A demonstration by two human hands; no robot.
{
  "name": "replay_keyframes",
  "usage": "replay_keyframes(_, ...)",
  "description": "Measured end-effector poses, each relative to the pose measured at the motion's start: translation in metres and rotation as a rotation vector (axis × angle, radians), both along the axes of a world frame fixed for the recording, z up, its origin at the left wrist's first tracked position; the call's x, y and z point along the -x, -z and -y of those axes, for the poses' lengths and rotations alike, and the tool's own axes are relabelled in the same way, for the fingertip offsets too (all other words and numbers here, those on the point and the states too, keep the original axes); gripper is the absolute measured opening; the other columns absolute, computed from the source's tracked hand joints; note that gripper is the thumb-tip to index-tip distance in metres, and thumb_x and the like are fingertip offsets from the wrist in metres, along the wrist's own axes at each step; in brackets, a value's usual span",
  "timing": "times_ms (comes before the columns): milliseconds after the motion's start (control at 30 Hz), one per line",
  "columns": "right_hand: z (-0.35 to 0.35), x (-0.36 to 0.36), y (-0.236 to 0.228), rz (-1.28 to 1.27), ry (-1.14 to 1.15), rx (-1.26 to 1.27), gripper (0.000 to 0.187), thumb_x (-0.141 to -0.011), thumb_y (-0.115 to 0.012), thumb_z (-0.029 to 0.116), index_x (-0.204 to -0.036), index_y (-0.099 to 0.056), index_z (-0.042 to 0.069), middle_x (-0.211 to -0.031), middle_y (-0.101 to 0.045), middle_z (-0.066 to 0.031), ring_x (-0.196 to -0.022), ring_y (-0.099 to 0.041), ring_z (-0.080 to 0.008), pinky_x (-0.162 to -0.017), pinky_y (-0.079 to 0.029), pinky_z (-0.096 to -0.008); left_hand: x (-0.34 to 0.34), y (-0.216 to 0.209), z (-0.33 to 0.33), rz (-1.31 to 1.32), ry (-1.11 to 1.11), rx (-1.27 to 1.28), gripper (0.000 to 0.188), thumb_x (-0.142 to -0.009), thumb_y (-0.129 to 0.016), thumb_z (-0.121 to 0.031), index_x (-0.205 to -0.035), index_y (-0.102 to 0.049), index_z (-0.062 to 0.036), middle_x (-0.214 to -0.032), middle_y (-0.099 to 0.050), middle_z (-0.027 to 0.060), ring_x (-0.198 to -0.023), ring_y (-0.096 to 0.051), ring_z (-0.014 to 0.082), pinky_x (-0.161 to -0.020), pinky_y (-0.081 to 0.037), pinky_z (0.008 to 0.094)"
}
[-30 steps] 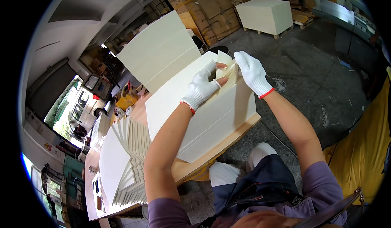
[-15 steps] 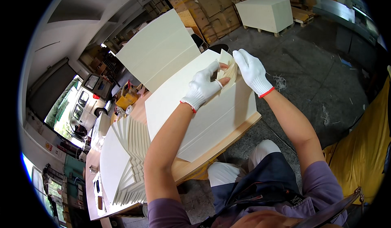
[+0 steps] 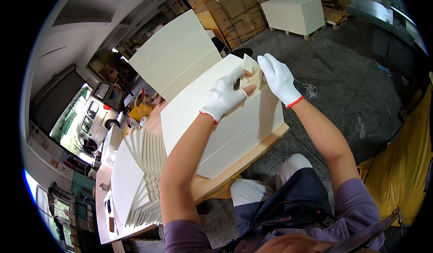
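Note:
A tall stack of cream-white paper sheets (image 3: 241, 131) stands on the wooden table in front of me. At its far right corner, several top sheets bend up into a fanned fold of paper (image 3: 253, 74). My left hand (image 3: 223, 92), in a white glove with bare thumb and fingertip showing, grips this fold from the left. My right hand (image 3: 278, 79), in a white glove with a red cuff edge, rests against the fold's right side. Its fingers are stretched out and close together, with the palm side partly hidden.
Staggered, fanned sheets (image 3: 146, 176) lie on the table (image 3: 155, 120) to the left. Another cream stack (image 3: 176, 56) rises behind. A wrapped white block (image 3: 295, 16) sits on a pallet at the back, near brown cartons (image 3: 228, 11). Yellow cloth (image 3: 399, 162) hangs at the right.
The lifted paper corners have shifted and spread between my hands. My right fingertips moved very slightly; my left hand stays almost in place.

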State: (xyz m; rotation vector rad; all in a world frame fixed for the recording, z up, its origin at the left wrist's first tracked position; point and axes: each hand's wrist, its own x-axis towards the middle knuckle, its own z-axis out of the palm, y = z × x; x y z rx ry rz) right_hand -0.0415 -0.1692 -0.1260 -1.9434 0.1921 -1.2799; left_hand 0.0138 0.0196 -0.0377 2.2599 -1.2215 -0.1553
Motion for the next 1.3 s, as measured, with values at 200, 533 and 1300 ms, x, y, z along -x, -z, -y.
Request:
replay_keyframes(200,-0.002,0.000,-0.001,0.015,0.004,0.006,0.045,-0.111,-0.043,0.049,-0.099,-0.060,0.009,-0.090,-0.067,-0.0184,-0.085,-0.065,-0.0451,-0.070,-0.048,-0.0527,-0.012,0.008,-0.002,0.009,0.040,0.095,0.042,-0.094,-0.080,-0.023,-0.131,-0.066,-0.0096,-0.098,-0.071,0.0038,-0.083,-0.060,0.0112,-0.078,-0.052,0.0306)
replay_keyframes(533,0.010,0.039,-0.021,-0.075,-0.087,-0.014,0.052,-0.108,-0.048,0.057,-0.097,-0.063,0.008,-0.085,-0.066,-0.0170,-0.086,-0.067,-0.0407,-0.077,-0.049,-0.0476,-0.005,0.009,-0.007,0.122,0.076,0.076,0.045,-0.094,-0.076,-0.015,-0.138,-0.066,-0.0126,-0.106,-0.074,0.0082,-0.093,-0.065,0.0168,-0.087,-0.054,0.0329)
replay_keyframes(1300,0.029,0.043,-0.036,-0.303,0.084,0.754,0.046,-0.103,-0.053,0.054,-0.095,-0.069,0.011,-0.085,-0.071,-0.0125,-0.080,-0.070,-0.0327,-0.072,-0.056,-0.0471,-0.009,0.000,0.014,0.383,-0.095,-0.143,0.048,-0.092,-0.069,-0.027,-0.140,-0.066,-0.0256,-0.124,-0.075,0.0159,-0.115,-0.071,0.0371,-0.095,-0.056,0.0444)
